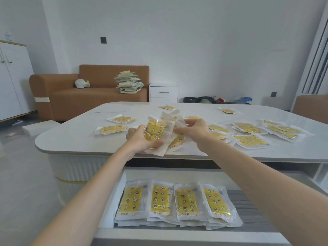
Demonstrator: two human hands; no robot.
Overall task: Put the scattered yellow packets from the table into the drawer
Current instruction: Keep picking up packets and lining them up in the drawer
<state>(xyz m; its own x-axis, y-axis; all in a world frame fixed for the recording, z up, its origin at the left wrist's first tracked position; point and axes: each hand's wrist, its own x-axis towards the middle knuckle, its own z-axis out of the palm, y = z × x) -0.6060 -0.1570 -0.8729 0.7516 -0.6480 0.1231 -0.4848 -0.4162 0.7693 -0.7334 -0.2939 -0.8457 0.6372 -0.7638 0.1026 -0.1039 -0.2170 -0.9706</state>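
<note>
gathering yellow packets above the open drawer

holding a bundle of packets (155,133) upright over the near part of the table (74,139), the left hand (140,140) has its fingers curled behind the bundle and its thumb pressed across the lower front of the foremost packet. the right hand (192,129) meets the bundle from the other side, thumb and fingers pinching the clear edges of the packets at the back; how many it grips cannot be told. the packets in the bundle fan out unevenly, some tilted.

loose packets (250,134) lie flat on the tabletop, most in an overlapping cluster to the right of the hands, two to the left, and two more well apart near the far edge.

below the table's near edge the drawer (113,201) stands pulled out. stacked packets (159,199) fill its left part in four piles side by side, yellow faces up.

behind the table stand a brown sofa (92,96), with a pile of books (129,83) on its seat, and just beside it a white bedside cabinet (163,93).
</note>
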